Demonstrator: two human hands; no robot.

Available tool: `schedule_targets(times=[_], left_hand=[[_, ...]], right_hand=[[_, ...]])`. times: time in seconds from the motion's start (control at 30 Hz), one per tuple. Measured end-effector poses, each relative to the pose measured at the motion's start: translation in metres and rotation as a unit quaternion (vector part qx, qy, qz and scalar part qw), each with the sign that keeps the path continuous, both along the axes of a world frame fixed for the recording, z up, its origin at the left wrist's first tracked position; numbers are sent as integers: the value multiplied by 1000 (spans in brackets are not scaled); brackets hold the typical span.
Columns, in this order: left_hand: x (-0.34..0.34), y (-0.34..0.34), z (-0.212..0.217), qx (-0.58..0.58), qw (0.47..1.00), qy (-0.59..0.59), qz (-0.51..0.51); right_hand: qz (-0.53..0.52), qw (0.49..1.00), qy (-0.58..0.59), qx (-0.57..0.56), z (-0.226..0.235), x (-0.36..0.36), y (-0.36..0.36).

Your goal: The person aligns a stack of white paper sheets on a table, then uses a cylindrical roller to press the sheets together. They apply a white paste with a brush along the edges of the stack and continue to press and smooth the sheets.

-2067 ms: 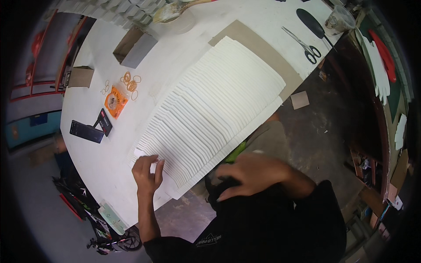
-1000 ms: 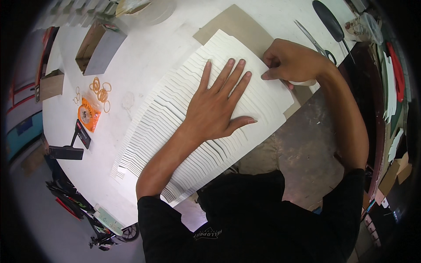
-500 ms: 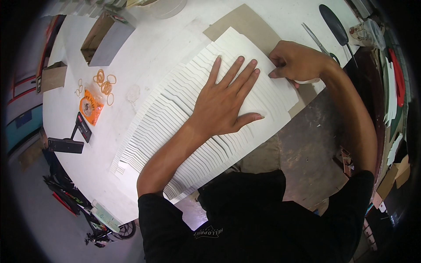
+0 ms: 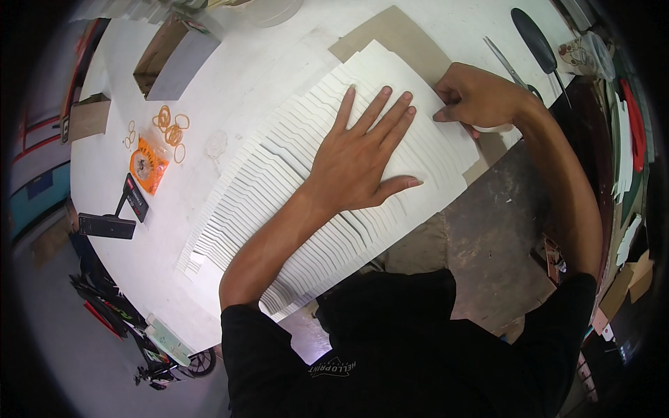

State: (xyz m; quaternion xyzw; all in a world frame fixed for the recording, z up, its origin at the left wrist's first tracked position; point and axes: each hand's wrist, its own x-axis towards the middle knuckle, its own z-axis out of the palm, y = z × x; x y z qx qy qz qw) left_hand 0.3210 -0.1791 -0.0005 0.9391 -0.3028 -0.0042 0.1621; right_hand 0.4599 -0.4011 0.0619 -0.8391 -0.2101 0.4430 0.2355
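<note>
A long stack of white card sheets [image 4: 418, 157] lies fanned out in overlapping rows, slanting across the table. Flat on the stack, fingers spread, rests my left hand [image 4: 364, 150]. My right hand [image 4: 481, 97] is closed at the far right edge of the top sheet, thumb and fingers pinched together. A white curved thing [image 4: 497, 129] shows beneath that palm; its kind is mostly hidden. Under the end of the stack is a sheet of greyish-brown cardboard [image 4: 397, 35], partly covered by the white sheets.
Scissors [image 4: 507, 63] and a black long-handled tool [image 4: 535, 38] lie near a plastic cup [image 4: 582, 57]. Leftward are an open box [image 4: 185, 66], rubber bands [image 4: 167, 124], an orange packet [image 4: 148, 167] and a phone [image 4: 106, 226] on a stand. The table's edge runs beside me.
The whole view has shifted very slightly. Both hands keep their places on the white sheets, with no clear movement against them.
</note>
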Motion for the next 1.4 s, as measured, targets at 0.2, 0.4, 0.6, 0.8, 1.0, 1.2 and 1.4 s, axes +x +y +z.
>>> schedule_targets(times=[0.2, 0.4, 0.6, 0.8, 1.0, 1.2, 1.4], left_hand=[[0, 0, -1, 5, 1000, 3, -1], [0, 0, -2, 11, 1000, -2, -4], [0, 0, -3, 15, 1000, -6, -5], [-1, 0, -3, 17, 1000, -4, -5], [-2, 0, -1, 17, 1000, 0, -7], [-2, 0, 11, 24, 1000, -3, -11], [-8, 6, 26, 35, 999, -6, -3]], right_hand=[[4, 1000, 7, 0, 2, 0, 3], [7, 1000, 4, -8, 2, 0, 3], [2, 1000, -2, -2, 3, -2, 3], [24, 1000, -4, -18, 2, -1, 4], [15, 999, -32, -13, -1, -3, 2], [-28, 972, -223, -67, 15, -29, -14], [-48, 970, -233, 44, 28, -61, -27]])
